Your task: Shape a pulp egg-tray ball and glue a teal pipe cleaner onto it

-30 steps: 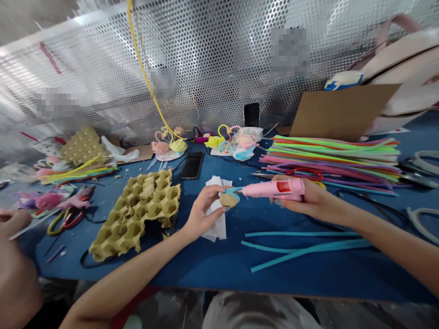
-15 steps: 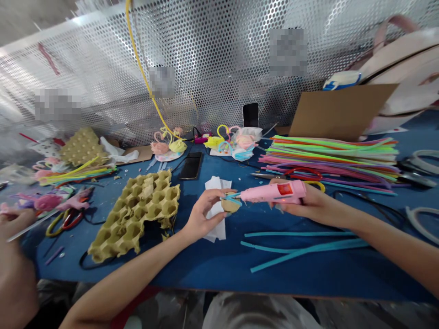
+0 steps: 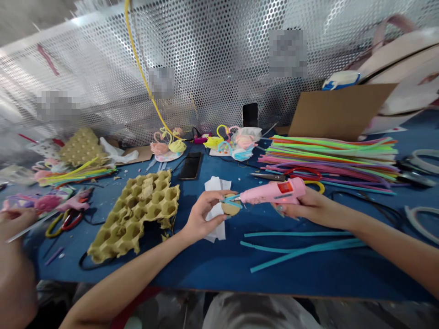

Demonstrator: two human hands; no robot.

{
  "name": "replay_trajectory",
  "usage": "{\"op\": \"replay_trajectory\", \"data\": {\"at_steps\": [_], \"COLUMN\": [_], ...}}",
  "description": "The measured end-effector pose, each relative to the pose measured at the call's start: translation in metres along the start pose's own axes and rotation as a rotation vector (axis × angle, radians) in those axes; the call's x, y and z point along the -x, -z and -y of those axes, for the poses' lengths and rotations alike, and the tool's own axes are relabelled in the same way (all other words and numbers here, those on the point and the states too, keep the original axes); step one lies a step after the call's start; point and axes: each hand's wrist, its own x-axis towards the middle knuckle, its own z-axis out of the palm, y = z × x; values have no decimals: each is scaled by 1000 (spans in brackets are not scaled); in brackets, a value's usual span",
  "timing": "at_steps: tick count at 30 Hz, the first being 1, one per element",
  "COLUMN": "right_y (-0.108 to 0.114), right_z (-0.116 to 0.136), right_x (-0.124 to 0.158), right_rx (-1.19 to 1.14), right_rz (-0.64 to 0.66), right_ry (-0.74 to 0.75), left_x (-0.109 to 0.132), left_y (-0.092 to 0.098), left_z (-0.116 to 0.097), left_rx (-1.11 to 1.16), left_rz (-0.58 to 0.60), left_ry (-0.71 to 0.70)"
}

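My left hand (image 3: 205, 213) pinches a small tan egg-carton cup (image 3: 230, 209) between thumb and fingers. Strips of blue pipe cleaner (image 3: 234, 201) lie across the cup. In my right hand (image 3: 308, 206) is a pink glue gun (image 3: 270, 193), its fingers wrapped round the handle. The gun's nozzle points left and meets the blue strips on the cup; whether it touches them I cannot tell. Under the cup and my left hand lies a white paper (image 3: 219, 224). Loose blue pipe cleaners (image 3: 295, 249) rest on the table below the glue gun.
A torn egg carton (image 3: 137, 214) lies left of my arm. Behind are a phone (image 3: 190, 166), finished pipe-cleaner swans (image 3: 168, 145) and scissors (image 3: 270, 176). Bundled coloured pipe cleaners (image 3: 329, 157) lie at right. Another person's hand (image 3: 17, 221) holds a thin stick at far left.
The cup has tilted a little, so more of its face and the crossed blue strips show. The glue gun has shifted slightly left and down, its nozzle now over the cup.
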Motion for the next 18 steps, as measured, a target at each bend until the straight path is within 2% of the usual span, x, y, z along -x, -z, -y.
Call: {"op": "replay_trajectory", "data": {"at_steps": [9,18], "right_y": [0,-1], "right_z": [0,-1], "right_x": [1,3], "right_rx": [35,60], "right_rz": [24,23], "right_ry": [-56,-48], "left_x": [0,0], "left_y": [0,0], "left_z": [0,-1], "left_rx": [25,21], "left_rz": [18,12], "left_ry": [-17,-28]}}
